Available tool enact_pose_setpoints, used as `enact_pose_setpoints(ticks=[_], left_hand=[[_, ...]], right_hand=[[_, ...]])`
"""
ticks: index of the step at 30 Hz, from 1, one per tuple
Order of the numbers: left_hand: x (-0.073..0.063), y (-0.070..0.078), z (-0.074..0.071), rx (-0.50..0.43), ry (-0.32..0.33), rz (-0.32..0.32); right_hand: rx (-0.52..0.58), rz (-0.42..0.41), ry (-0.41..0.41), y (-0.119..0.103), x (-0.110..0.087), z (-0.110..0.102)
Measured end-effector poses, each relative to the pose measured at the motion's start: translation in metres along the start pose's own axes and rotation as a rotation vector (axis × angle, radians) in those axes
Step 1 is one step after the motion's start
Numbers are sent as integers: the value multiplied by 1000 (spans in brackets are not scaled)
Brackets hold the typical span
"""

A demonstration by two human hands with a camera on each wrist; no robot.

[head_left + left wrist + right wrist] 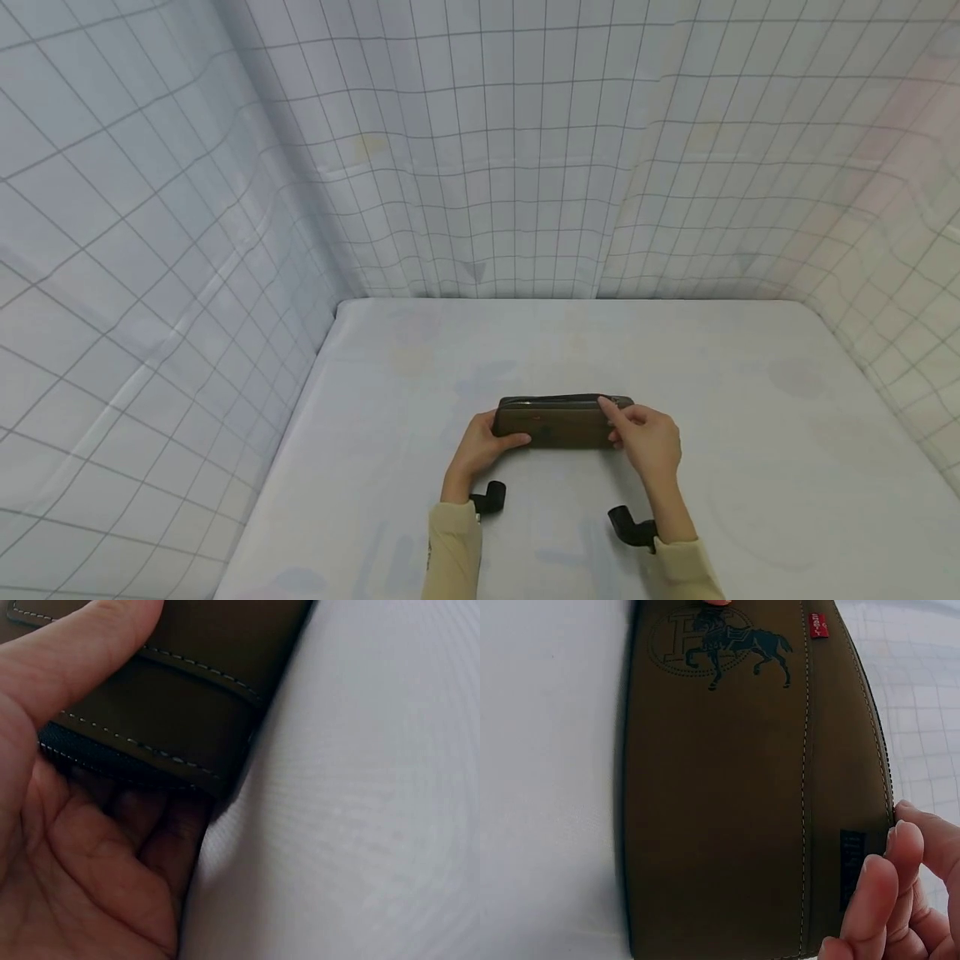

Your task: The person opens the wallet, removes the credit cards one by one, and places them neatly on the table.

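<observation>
A long brown zip-around wallet (pixel 562 425) stands on its long edge on the table, its zipper along the top. My left hand (pixel 480 446) grips its left end. In the left wrist view, the thumb (pixel 97 645) lies over the stitched front and the other fingers curl behind the zippered end. My right hand (pixel 651 439) pinches the zipper edge near the top right corner between thumb and forefinger; the pull itself is hidden. The right wrist view shows the wallet's front (pixel 720 810) with a dark horse print and a small red tag (pixel 819 625).
White cloth covers the table (pixel 375 400). Grid-patterned curtains (pixel 510 150) hang behind it and along both sides. Black camera mounts (pixel 491 497) sit at both wrists, beside light sleeves (pixel 453 550).
</observation>
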State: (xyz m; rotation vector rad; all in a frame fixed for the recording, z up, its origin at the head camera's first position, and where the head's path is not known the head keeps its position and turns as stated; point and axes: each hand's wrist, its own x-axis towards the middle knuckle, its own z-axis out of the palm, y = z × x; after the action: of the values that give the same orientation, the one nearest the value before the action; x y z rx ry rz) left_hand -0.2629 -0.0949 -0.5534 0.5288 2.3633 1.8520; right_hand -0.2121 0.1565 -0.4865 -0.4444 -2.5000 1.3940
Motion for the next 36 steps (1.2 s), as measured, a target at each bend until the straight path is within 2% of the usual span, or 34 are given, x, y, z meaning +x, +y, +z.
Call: enact_pose_setpoints(ticks=[7, 14, 21, 36], left_hand=[[0, 1, 1, 20, 19, -7], [3, 1, 2, 22, 18, -6], [-9, 39, -4, 21, 3, -23], [-8, 39, -4, -19, -16, -48]], right_hand=[[142, 64, -18, 5, 2, -5], [231, 74, -40, 4, 4, -13], [289, 70, -45, 5, 5, -12], [391, 88, -13, 8, 10, -12]])
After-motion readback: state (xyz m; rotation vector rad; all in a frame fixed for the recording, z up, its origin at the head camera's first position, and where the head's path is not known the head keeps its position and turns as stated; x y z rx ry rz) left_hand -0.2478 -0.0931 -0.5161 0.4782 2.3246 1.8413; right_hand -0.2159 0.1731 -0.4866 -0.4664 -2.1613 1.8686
